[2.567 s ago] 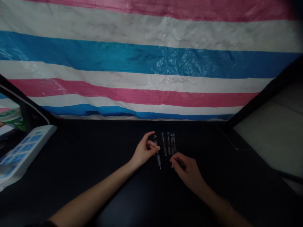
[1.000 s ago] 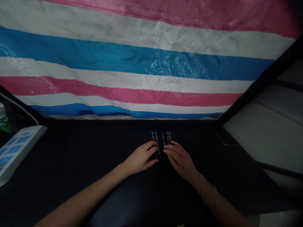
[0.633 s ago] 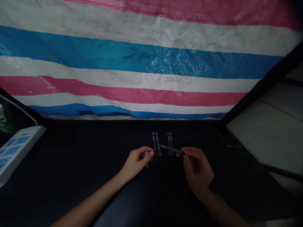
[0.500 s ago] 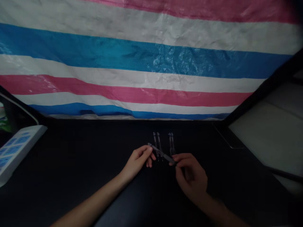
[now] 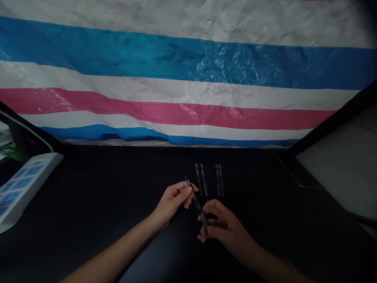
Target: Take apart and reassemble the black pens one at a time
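Between my two hands is a slim dark pen, slanting from upper left to lower right. Its upper end, with a thin point sticking out, is pinched by my left hand. My right hand grips the thicker grey lower end between thumb and fingers. Just beyond my hands, two slim clear pen-like pieces lie side by side on the dark table. To their right lies another such pair. The light is dim, so fine detail on these parts is hard to make out.
A white power strip with blue sockets lies at the table's left edge. Behind the black tabletop hangs a striped plastic sheet. A dark frame bar slants up on the right.
My right hand has moved left and down, swinging the pen to a steeper slant. My left hand keeps its pinch on the upper end. The view has shifted slightly.
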`<state>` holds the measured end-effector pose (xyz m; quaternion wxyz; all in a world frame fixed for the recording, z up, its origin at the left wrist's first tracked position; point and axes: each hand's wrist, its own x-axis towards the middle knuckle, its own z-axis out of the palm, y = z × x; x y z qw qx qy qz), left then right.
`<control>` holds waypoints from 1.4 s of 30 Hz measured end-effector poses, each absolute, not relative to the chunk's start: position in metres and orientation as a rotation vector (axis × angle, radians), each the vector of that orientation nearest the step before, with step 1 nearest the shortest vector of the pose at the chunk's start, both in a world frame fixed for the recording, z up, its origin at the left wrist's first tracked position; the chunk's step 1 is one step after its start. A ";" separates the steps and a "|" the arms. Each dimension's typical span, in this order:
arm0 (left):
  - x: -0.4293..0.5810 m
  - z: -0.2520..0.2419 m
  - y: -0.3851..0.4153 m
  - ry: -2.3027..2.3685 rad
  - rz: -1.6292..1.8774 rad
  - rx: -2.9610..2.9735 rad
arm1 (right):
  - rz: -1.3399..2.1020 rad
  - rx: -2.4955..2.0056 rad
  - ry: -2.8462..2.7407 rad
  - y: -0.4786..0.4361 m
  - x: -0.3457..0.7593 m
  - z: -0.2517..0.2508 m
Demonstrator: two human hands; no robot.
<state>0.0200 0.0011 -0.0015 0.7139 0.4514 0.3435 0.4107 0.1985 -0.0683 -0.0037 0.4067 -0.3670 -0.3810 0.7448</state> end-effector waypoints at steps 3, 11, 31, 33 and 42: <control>0.021 -0.003 0.001 0.763 0.933 0.978 | 2.142 -0.851 -0.841 -0.066 0.200 -0.008; 0.022 -0.005 -0.002 0.861 0.957 1.034 | 1.996 -1.172 -1.135 -0.065 0.201 -0.009; 0.027 -0.008 -0.004 0.840 0.946 0.952 | 2.286 -0.902 -0.825 -0.062 0.204 -0.009; 0.028 -0.008 -0.006 0.825 0.927 0.960 | 2.316 -0.921 -0.888 -0.060 0.205 -0.008; 0.031 -0.006 -0.013 0.886 0.986 0.966 | 1.327 -1.420 -1.691 -0.070 0.197 -0.007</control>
